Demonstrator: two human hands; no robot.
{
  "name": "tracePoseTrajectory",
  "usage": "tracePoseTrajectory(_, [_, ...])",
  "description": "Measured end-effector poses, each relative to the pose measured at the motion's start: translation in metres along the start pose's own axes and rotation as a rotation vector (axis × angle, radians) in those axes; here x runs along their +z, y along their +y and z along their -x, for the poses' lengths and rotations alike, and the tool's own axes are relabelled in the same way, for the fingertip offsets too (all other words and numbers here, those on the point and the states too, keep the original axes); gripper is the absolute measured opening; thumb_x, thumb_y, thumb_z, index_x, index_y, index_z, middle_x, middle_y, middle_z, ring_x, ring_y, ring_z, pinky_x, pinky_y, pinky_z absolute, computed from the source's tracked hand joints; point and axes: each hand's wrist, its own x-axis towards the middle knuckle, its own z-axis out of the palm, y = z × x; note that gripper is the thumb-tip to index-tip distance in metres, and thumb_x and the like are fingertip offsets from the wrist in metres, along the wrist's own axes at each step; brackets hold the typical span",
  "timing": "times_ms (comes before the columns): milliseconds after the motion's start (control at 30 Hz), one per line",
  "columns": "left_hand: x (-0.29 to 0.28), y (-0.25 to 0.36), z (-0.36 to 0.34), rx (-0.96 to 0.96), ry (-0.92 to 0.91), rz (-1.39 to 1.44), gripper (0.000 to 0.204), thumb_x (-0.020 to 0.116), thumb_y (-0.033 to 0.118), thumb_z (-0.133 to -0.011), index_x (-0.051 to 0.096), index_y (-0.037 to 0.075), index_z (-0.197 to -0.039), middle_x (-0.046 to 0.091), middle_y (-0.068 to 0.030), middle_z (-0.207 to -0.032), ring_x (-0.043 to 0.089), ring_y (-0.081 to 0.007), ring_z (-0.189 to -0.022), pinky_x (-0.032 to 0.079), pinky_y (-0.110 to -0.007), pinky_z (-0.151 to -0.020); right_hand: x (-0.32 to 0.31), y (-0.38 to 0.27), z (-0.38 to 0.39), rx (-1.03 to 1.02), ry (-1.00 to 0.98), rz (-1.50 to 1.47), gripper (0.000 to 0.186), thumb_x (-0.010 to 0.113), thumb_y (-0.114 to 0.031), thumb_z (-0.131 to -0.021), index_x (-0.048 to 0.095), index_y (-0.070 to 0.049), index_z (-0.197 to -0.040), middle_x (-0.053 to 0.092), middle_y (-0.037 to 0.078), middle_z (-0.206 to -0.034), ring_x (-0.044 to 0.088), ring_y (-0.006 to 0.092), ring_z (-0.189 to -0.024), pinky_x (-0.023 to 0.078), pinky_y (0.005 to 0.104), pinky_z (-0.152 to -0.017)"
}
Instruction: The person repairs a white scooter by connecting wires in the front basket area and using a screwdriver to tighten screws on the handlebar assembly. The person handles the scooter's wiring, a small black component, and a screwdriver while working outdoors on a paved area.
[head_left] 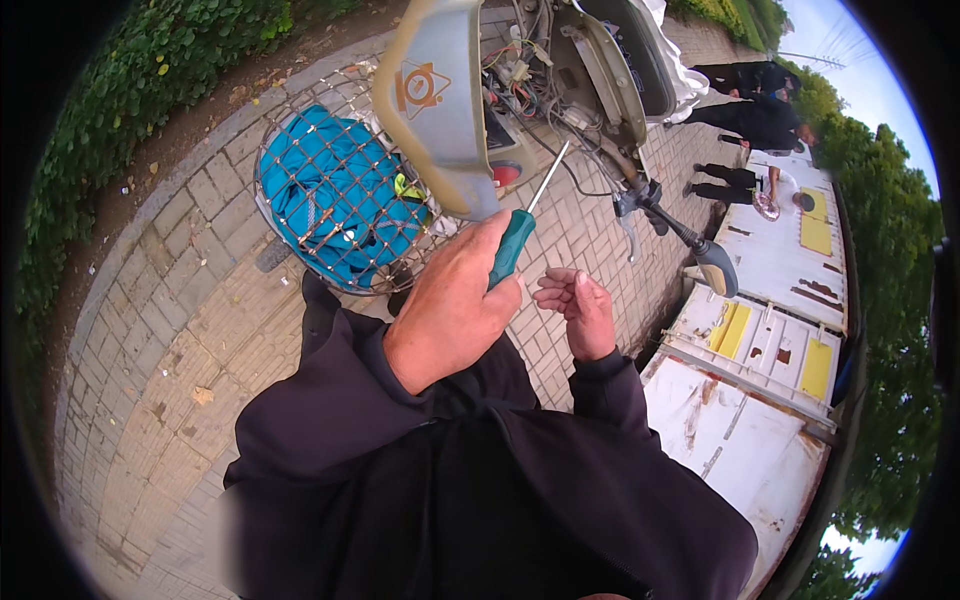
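My left hand (447, 300) is wrapped round the green handle of a screwdriver (513, 247). The metal shaft points up and to the right, toward the loose wires of a scooter; I cannot tell whether its tip touches anything. Close by on the right is my right hand (578, 305), its fingers loosely bent and apart, holding nothing. Just above my left hand stands the scooter's tan-grey body panel (432, 110) with an orange emblem. Beside it a tangle of coloured wires and connectors (518, 75) lies exposed. A handlebar with a brake lever (631, 238) juts out above my right hand.
A wire basket (268, 215) holding bright blue cloth (335, 190) adjoins the panel on the left. The mirror (716, 270) sticks out to the right. Several people (755, 125) stand near a rusty white metal container (740, 400). Hedges (110, 110) border the brick paving (180, 370).
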Motion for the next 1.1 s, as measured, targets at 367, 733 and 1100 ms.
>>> tracePoseTrajectory(367, [0.028,0.010,-0.023,-0.118,-0.371,-0.032,0.061,0.073,0.009,-0.097,0.050,-0.011,-0.150,0.071,-0.0255,-0.132,0.074,-0.0305,-0.112,0.057,-0.038,-0.098,0.075,-0.062,0.010,-0.160,-0.145,-0.118,0.041,0.054,-0.030,-0.113,0.063,0.009,-0.123,0.075,0.016,-0.109,0.074,0.0244,-0.100,0.057,0.0350,-0.090])
tracePoseTrajectory(733, [0.047,0.024,-0.199,0.504,0.040,-0.973,0.048,0.072,0.003,-0.089,0.065,0.001,-0.136,0.061,-0.0218,-0.143,0.059,-0.0432,-0.131,0.050,-0.047,-0.109,-0.013,-0.038,-0.029,-0.151,-0.113,-0.095,0.027,0.070,-0.027,-0.105,0.069,-0.001,-0.099,0.066,0.004,-0.074,0.061,0.0097,-0.061,0.049,0.0264,-0.058])
tracePoseTrajectory(1100, [0.062,0.016,-0.212,0.491,-0.055,-1.199,0.057,0.073,-0.001,-0.083,0.063,0.003,-0.139,0.055,-0.0239,-0.147,0.057,-0.0434,-0.133,0.050,-0.048,-0.109,-0.046,-0.031,-0.056,-0.058,-0.199,0.008,0.031,0.072,-0.032,-0.103,0.069,-0.001,-0.099,0.063,0.002,-0.071,0.058,0.0084,-0.058,0.047,0.0270,-0.055])
